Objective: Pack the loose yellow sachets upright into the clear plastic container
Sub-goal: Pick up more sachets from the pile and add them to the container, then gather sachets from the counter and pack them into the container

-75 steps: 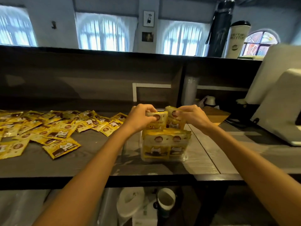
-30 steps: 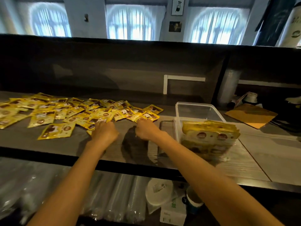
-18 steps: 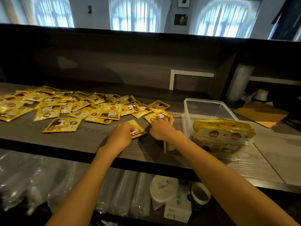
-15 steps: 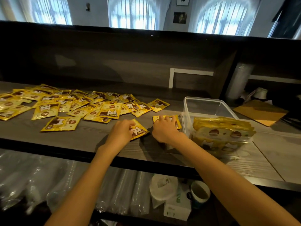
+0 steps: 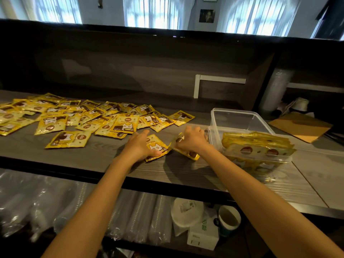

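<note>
I see my left hand [image 5: 140, 146] lying palm down on one yellow sachet [image 5: 158, 147] that rests flat on the grey tabletop [image 5: 89, 151], near its front edge; the thumb is under or against the near edge of this sachet, so the hand presses on it, but I cannot tell if the fingers really close around it. My right hand [image 5: 191, 141] is just to the right of it and is closed on a second sachet [image 5: 186, 152], which is tilted, with one edge lifted from the tabletop and its lower corner pointing to the near right. The two sachets almost touch each other between the hands. The clear plastic container [image 5: 240, 118] stands on the tabletop just to the right of the right hand. In its near part a row of packed sachets [image 5: 256, 146] stands upright, pressed together, with the tops rising a little above the rim; the far part of the container shows only its clear walls. The loose sachets [image 5: 89, 118] lie spread flat over the left and far part of the tabletop, many overlapping, and one lies alone [image 5: 68, 139] nearer to the front, left of my left hand. Under the tabletop there is a shelf with sleeves of clear plastic cups [image 5: 141, 216] and a dark cup [image 5: 229, 219].
</note>
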Available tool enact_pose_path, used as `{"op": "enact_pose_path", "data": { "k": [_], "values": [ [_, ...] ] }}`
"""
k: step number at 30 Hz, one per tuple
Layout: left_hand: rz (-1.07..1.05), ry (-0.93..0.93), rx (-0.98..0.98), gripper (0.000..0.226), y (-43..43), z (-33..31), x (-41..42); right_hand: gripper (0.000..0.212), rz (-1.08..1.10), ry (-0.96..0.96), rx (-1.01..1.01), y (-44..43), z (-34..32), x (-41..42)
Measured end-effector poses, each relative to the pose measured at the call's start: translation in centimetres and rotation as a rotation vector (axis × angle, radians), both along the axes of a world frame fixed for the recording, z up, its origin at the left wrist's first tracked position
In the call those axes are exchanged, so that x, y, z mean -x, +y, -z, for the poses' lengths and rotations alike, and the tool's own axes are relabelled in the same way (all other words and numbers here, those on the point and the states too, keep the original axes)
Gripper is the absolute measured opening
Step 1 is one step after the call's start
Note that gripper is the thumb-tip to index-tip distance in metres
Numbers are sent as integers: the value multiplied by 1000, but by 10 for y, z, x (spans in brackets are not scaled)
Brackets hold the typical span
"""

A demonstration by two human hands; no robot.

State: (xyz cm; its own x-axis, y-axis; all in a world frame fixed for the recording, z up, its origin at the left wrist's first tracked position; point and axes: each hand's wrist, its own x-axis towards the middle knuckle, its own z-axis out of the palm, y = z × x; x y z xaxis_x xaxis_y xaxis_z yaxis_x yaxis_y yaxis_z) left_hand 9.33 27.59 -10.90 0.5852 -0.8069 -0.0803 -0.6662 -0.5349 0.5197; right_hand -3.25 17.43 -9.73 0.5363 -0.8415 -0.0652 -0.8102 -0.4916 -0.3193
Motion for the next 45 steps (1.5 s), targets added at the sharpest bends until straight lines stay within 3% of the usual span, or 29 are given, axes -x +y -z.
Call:
{"op": "enact_pose_path", "data": {
  "k": [2,5,8,12,17,26,34,40,45],
  "values": [
    [-62,22,38,97,1,-3,1,71,10,-91,-11,3,-1,-1],
    [-145,25,132,94,3,-8,5,53,0,-107,34,8,-6,-3],
    [-211,18,242,76,5,-15,9,29,4,-201,102,13,-17,-6],
    [-264,15,457,49,3,-29,8,34,26,-411,189,26,-41,-10],
    [-194,-51,720,22,1,-60,19,27,16,-627,300,26,-81,0],
    [83,-50,994,15,-37,-105,73,13,142,-933,301,-23,-123,69],
    [388,37,887,16,-78,-97,139,13,294,-927,168,-57,-97,149],
    [520,31,648,24,-86,-80,150,18,183,-924,-110,-51,-81,185],
    [621,32,487,23,-86,-69,142,21,119,-865,-160,-50,-68,190]
  ]
}}
